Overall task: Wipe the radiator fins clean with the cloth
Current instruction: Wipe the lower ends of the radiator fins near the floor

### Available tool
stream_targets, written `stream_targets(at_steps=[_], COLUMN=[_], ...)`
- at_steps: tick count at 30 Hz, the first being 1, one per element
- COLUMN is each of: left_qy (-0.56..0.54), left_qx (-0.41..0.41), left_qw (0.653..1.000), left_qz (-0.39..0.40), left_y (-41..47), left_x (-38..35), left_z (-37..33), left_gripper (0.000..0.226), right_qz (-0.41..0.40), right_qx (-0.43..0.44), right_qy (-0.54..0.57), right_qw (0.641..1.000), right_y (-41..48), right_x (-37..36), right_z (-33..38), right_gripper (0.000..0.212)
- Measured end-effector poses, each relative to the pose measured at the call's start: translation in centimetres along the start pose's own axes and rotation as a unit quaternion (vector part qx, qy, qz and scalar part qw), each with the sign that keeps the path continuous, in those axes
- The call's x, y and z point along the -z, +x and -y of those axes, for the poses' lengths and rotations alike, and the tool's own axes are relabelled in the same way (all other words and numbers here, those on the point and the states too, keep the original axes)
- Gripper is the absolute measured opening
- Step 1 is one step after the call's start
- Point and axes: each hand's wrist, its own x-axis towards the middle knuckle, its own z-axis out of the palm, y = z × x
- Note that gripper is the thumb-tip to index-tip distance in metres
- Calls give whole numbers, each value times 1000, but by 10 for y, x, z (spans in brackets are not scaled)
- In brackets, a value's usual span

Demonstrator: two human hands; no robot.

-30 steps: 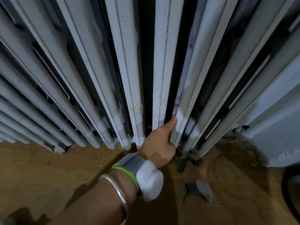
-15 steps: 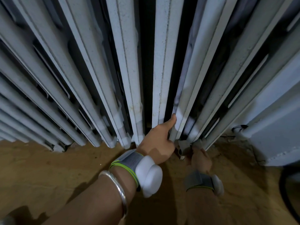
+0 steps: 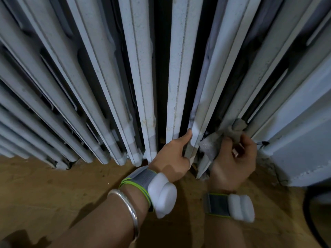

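While wadded in the right hand (image 3: 232,163), grey cloth (image 3: 235,131) (dusty, crumpled).

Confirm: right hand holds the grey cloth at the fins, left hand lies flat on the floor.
Wrong on the left hand: the head view shows it up against a fin, thumb on its edge, not on the floor. The right hand does hold the grey cloth.

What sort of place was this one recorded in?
Likely an indoor utility or plant room, though little shows: tall white-painted radiator fins stand in a row on a dusty brown floor, beside a pale metal casing.
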Motion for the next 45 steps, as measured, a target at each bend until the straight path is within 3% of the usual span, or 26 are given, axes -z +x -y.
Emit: stream_targets(at_steps=[4, 6, 16, 21, 24, 27, 28, 30, 33, 37, 42, 45], left_qy=[-1, -2, -47, -15, 64, 129, 130, 105, 81, 50, 14, 14], left_qx=[-5, -2, -8, -4, 24, 29, 28, 15, -18, -44, -38, -32], left_qw=[1000, 1000, 998, 999, 996, 990, 990, 994, 996, 998, 998, 999], left_qz=[-4, -1, -32, -35, -49, -51, -49, -33, 11, 24, 40, 41], left_y=[-1, -2, 0, -1, -1, 1, 3, 2, 3, 9, 12, 12], left_x=[0, 0, -4, -6, -13, -21, -24, -26, -32, -35, -38, -38], left_z=[-2, -4, -1, -3, -5, -6, -8, -10, -20, -25, -27, -26], left_gripper=[78, 79, 80, 77, 59, 41, 41, 46, 59, 67, 76, 77], right_qz=[49, 61, 73, 119, 127, 24, 4, -3, -11, 12, 31, 37], right_qx=[184, 215, 196, 129, 20, 45, 70, 121, 154, 199, 179, 117], right_qy=[-51, -101, -181, -220, -198, -154, -149, -132, -109, -139, -167, -204], right_qw=[980, 969, 961, 959, 972, 987, 986, 984, 982, 970, 969, 971], right_y=[-5, -3, -5, -12, -18, -13, -6, 5, 26, 40, 36, 30], right_x=[1, 5, 12, 25, 43, 49, 48, 44, 40, 32, 39, 42], right_z=[-13, -25, -67, -106, -115, -88, -75, -55, -34, -33, -62, -84], right_gripper=[32, 31, 21, 15, 22, 10, 17, 26, 20, 27, 22, 21])
